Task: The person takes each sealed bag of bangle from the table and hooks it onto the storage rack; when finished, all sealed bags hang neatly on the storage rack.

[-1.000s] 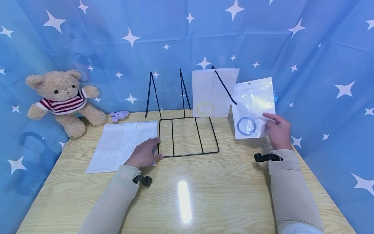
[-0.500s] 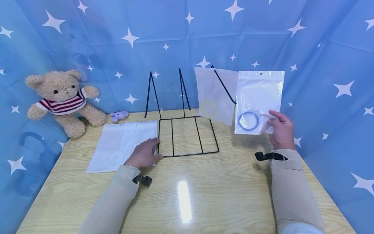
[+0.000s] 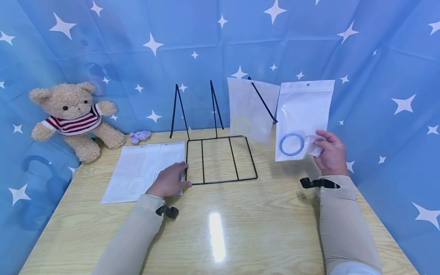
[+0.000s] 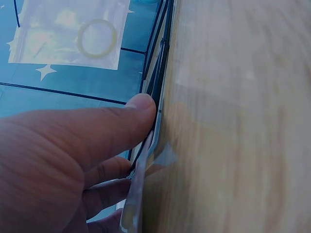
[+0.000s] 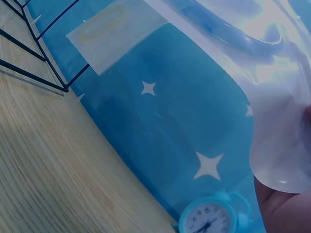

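My right hand [image 3: 331, 152] pinches the lower right side of a white zip bag [image 3: 302, 107] with a clear front. Inside shows a blue ring [image 3: 291, 144]. The bag is upright above the table, its left edge right at the tip of the rack's right prong, its hang hole up and to the right of that tip. My left hand [image 3: 170, 179] holds the front left corner of a black wire rack [image 3: 221, 182], thumb [image 4: 141, 102] on the wire and fingers at its left side. Another bag [image 3: 254, 103], with a yellow ring, hangs on the right prong.
Two more white bags [image 3: 137, 168] lie on the table, partly under my left hand. A teddy bear [image 3: 73, 118] and a small purple toy [image 3: 139, 136] stand behind them. A blue alarm clock [image 5: 209, 218] shows in the right wrist view. A starry curtain surrounds the table [image 3: 261, 225].
My right hand has moved up and slightly right with the bag, which has straightened from its tilt. The hanging bag has swung and turned a little. My left hand has stayed in place.
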The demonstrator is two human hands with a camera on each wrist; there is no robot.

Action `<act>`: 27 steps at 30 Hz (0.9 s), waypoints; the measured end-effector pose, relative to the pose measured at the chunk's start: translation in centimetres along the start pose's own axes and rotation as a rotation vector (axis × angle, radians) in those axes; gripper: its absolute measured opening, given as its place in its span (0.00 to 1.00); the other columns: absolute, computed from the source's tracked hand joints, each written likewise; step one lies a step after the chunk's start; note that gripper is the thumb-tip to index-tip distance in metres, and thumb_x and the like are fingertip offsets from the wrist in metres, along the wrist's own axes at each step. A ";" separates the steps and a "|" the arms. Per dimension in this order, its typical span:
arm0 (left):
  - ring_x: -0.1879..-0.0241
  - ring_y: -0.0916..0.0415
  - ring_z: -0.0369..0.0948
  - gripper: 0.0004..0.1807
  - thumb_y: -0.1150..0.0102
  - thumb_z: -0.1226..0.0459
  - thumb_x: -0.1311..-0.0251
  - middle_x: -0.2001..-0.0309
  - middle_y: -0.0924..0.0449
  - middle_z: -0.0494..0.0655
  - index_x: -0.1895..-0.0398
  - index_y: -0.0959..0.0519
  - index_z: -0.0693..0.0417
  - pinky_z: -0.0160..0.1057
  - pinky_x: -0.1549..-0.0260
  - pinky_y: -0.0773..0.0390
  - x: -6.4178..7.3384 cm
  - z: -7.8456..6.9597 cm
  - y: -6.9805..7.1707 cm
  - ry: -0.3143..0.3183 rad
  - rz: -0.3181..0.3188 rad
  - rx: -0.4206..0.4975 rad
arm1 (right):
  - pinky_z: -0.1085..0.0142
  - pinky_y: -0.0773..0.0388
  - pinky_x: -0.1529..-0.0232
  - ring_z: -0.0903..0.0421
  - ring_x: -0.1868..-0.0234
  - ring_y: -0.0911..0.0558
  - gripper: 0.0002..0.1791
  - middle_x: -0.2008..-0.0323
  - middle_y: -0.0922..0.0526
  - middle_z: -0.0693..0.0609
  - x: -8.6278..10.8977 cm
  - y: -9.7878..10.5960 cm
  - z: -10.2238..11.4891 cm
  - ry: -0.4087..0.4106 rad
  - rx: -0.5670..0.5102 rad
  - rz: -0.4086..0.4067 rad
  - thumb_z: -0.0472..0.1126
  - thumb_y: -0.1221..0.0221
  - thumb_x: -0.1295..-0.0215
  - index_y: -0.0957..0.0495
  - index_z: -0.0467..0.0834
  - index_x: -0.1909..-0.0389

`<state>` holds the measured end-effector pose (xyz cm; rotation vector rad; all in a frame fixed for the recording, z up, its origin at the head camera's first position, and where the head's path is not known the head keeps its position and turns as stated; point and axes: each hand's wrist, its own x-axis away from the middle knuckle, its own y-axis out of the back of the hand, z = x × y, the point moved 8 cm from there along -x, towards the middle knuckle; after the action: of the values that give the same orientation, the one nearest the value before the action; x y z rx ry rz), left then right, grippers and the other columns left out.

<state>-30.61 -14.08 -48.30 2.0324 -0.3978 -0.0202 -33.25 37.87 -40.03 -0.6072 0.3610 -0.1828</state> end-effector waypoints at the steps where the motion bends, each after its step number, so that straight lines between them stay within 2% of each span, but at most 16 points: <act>1: 0.18 0.47 0.59 0.41 0.31 0.53 0.32 0.18 0.41 0.57 0.20 0.34 0.57 0.64 0.22 0.43 0.0 0.0 0.0 -0.003 -0.001 0.000 | 0.67 0.11 0.59 0.52 0.61 0.12 0.24 0.63 0.13 0.43 0.0 -0.1 0.0 0.000 -0.006 0.010 0.11 0.54 0.35 0.11 0.30 0.60; 5: 0.18 0.47 0.59 0.41 0.31 0.53 0.32 0.18 0.41 0.57 0.20 0.34 0.57 0.64 0.22 0.43 -0.1 0.1 -0.1 -0.006 -0.001 -0.002 | 0.67 0.11 0.60 0.52 0.62 0.12 0.24 0.63 0.14 0.42 0.2 -0.5 0.0 -0.002 -0.011 0.038 0.11 0.53 0.35 0.11 0.31 0.60; 13: 0.18 0.47 0.59 0.42 0.30 0.52 0.32 0.18 0.41 0.57 0.20 0.35 0.57 0.64 0.22 0.44 -0.1 0.2 -0.3 0.000 -0.001 -0.004 | 0.69 0.12 0.56 0.55 0.56 0.13 0.22 0.53 0.14 0.45 0.7 -1.4 -0.1 -0.044 0.081 0.106 0.14 0.51 0.32 0.10 0.32 0.55; 21: 0.18 0.47 0.59 0.42 0.31 0.53 0.32 0.18 0.41 0.56 0.20 0.35 0.57 0.64 0.22 0.43 0.1 0.1 -0.2 0.000 -0.003 0.000 | 0.71 0.13 0.56 0.58 0.58 0.12 0.26 0.55 0.12 0.50 0.8 -2.5 -0.7 -0.072 0.156 0.206 0.15 0.54 0.30 0.09 0.36 0.55; 27: 0.18 0.48 0.58 0.42 0.31 0.52 0.32 0.18 0.41 0.56 0.20 0.35 0.57 0.64 0.22 0.44 0.0 0.1 -0.2 -0.001 -0.001 -0.001 | 0.71 0.14 0.55 0.59 0.56 0.12 0.26 0.54 0.12 0.50 0.8 -2.7 -0.6 -0.057 0.163 0.222 0.15 0.54 0.30 0.09 0.37 0.54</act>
<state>-30.54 -14.12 -48.50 2.0322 -0.3970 -0.0222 -32.87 35.17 -39.18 -0.4066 0.3516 0.0184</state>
